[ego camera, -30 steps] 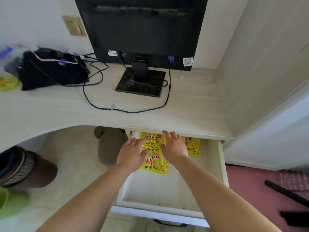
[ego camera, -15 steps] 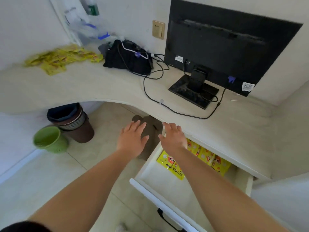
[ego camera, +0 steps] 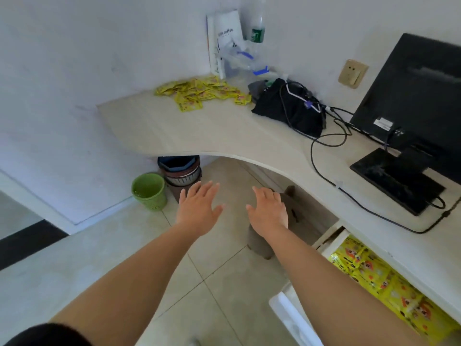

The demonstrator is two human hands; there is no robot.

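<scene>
Left hand [ego camera: 198, 211]: empty, fingers straight and spread, palm down, in the air over the floor tiles [ego camera: 219, 258].
Right hand [ego camera: 268, 211]: empty as well, fingers straight and a little apart, just beside my left hand with a gap between the thumbs.
Loose sachets [ego camera: 202, 92]: a scattered yellow pile far ahead of both hands, at the back of the desk [ego camera: 199, 128] by the wall, well apart from my fingertips.
Drawer sachets [ego camera: 381, 278]: behind and right of my right hand, lying flat in the open drawer [ego camera: 289, 310] beside my right forearm.
Desk edge: curves across ahead of my fingertips, then sweeps down past the right of my right hand to the drawer.
Drawer edge: its white front rim juts out close to my right forearm.
Open room: a bare stretch of desktop between the near edge and the pile.
Ahead-left of my left hand: a green basket [ego camera: 149, 191] and stacked bins [ego camera: 182, 171] on the floor by the desk edge.
Ahead-right of my right hand: a black bag [ego camera: 289, 108], a trailing cable [ego camera: 321, 176] and a monitor [ego camera: 419, 96].
</scene>
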